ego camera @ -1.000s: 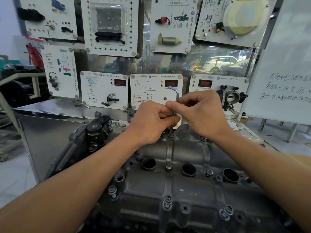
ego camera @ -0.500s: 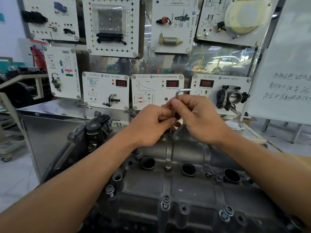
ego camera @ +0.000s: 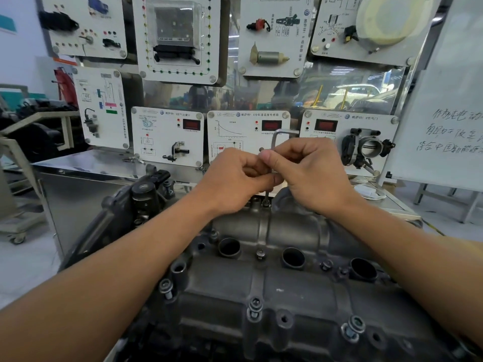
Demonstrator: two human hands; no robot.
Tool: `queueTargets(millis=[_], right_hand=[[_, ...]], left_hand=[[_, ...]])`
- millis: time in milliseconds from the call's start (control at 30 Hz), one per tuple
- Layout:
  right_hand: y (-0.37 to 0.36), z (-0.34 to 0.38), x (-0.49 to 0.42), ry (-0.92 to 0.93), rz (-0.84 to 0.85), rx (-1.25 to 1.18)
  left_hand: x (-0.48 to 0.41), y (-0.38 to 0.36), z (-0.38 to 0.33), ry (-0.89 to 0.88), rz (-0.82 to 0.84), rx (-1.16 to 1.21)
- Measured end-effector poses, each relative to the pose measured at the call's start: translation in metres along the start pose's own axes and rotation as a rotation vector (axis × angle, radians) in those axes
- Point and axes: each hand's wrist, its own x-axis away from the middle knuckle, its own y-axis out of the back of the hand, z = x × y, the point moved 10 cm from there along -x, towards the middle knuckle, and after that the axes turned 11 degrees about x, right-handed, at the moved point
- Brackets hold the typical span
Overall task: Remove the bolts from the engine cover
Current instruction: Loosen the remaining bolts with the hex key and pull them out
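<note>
A dark grey engine cover (ego camera: pixel 287 291) fills the lower middle of the head view. Several bolts stand in it, such as one (ego camera: pixel 255 307) near the front, another (ego camera: pixel 352 326) at the front right, and one (ego camera: pixel 260 254) between the round holes. An L-shaped hex key (ego camera: pixel 275 138) stands upright in a bolt (ego camera: pixel 265 203) at the cover's far edge, its short arm pointing right. My left hand (ego camera: pixel 235 178) and my right hand (ego camera: pixel 311 173) both pinch the key's shaft from either side.
Behind the engine, white training panels (ego camera: pixel 167 137) with sensors and a throttle body (ego camera: pixel 366 147) stand on a steel bench (ego camera: pixel 86 163). A whiteboard (ego camera: pixel 444 113) with handwriting leans at the right. A black coil unit (ego camera: pixel 143 197) sits at the engine's left end.
The hex key's short arm has swung from pointing away to pointing right, turned by both hands. The hands stay on the shaft over the same far bolt.
</note>
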Motion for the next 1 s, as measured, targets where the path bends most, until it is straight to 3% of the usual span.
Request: queueTargets(millis=[200,400,667,900,1000], right_hand=[[-0.007,-0.001,0.002,0.01,0.099,0.059],[-0.005,0.0,0.004,0.0,0.105,0.063],[0.007,0.0,0.002,-0.024,-0.066,0.047],[0.004,0.0,0.001,-0.054,-0.062,0.126],[0.0,0.001,0.002,-0.044,-0.015,0.126]], left_hand=[[0.004,-0.014,0.0,0.02,0.198,-0.08],[0.004,-0.005,-0.006,-0.032,0.096,-0.105],[0.002,0.0,-0.011,-0.066,-0.022,-0.096],[0.001,0.002,-0.004,-0.017,-0.009,-0.046],[0.003,-0.004,-0.002,0.009,0.073,-0.053]])
